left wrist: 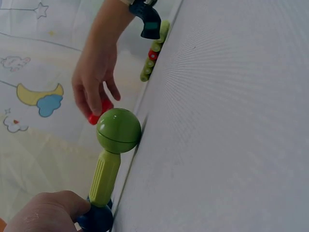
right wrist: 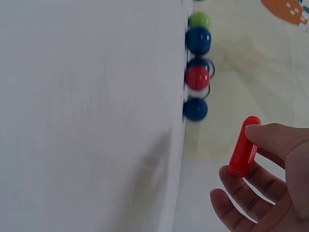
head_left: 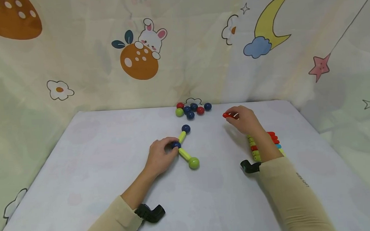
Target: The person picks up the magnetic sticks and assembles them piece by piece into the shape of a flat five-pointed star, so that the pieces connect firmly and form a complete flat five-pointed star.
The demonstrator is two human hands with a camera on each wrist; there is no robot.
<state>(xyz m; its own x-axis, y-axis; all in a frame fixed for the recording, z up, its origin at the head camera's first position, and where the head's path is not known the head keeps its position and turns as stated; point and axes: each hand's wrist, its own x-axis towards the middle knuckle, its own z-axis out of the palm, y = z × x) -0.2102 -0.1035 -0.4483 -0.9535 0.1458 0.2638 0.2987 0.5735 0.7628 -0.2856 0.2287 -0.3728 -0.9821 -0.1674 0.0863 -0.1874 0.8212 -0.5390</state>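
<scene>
My left hand [head_left: 160, 156] pinches a dark blue ball [head_left: 176, 145] between thumb and fingers. From that ball one yellow-green rod [head_left: 182, 136] runs to another blue ball [head_left: 186, 129]. A second yellow-green rod [head_left: 184, 154] ends in a larger green ball [head_left: 194, 163]. Over the right part of the table, my right hand [head_left: 243, 121] holds a short red rod [right wrist: 245, 147] between thumb and fingertips. In the left wrist view the red rod [left wrist: 100, 112] appears behind the green ball [left wrist: 119, 130].
Several loose balls, blue, red [head_left: 200, 110] and green [head_left: 179, 112], lie at the table's back edge. Under the right forearm lie rows of green, red and blue rods [head_left: 255, 153], partly hidden. A printed cloth [head_left: 195, 60] hangs behind the white table [head_left: 91, 161].
</scene>
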